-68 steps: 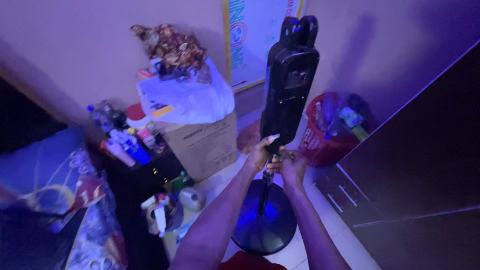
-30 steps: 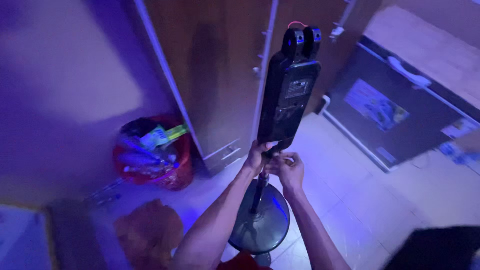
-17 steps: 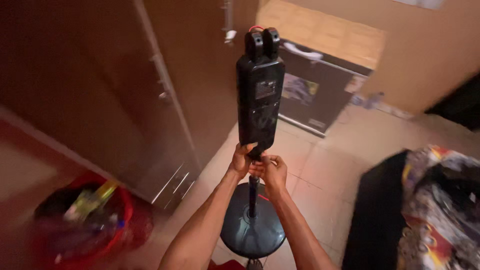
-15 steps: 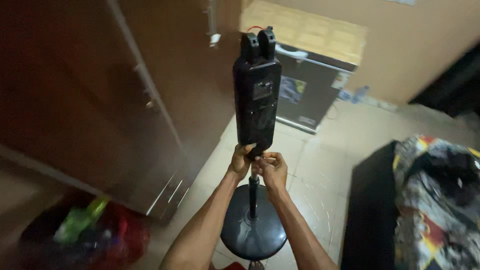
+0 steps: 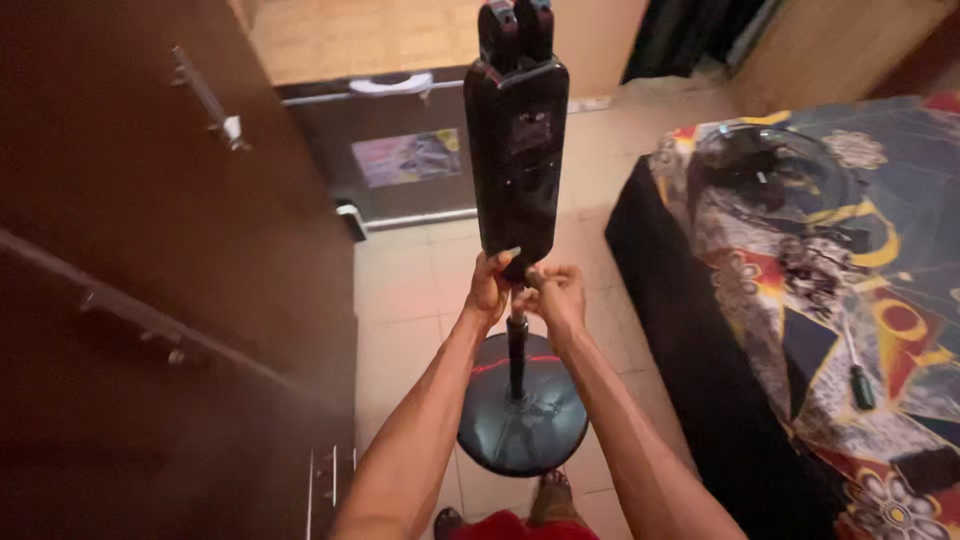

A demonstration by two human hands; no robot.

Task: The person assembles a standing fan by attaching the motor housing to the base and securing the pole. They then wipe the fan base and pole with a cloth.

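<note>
Warm, dim indoor light, sharpest at the centre.

An orange cast tints the tiled floor (image 5: pixel 420 290) and both arms; the wardrobe (image 5: pixel 150 300) at the left edge sinks into deep shadow. A red glint streaks the round base (image 5: pixel 520 420), and the black body (image 5: pixel 517 140) above it reads nearly featureless. Straight lines bow toward the corners, and the bed (image 5: pixel 850 280) at the right edge looks soft.

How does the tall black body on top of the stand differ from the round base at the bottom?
The black upright body is long, boxy and stands vertical, high above the floor; the round base is a flat, wide disc lying on the tiled floor. The left hand and right hand grip at the body's lower end, where it meets the pole; the base is untouched by hands. Both are glossy black and joined by that pole.
</note>
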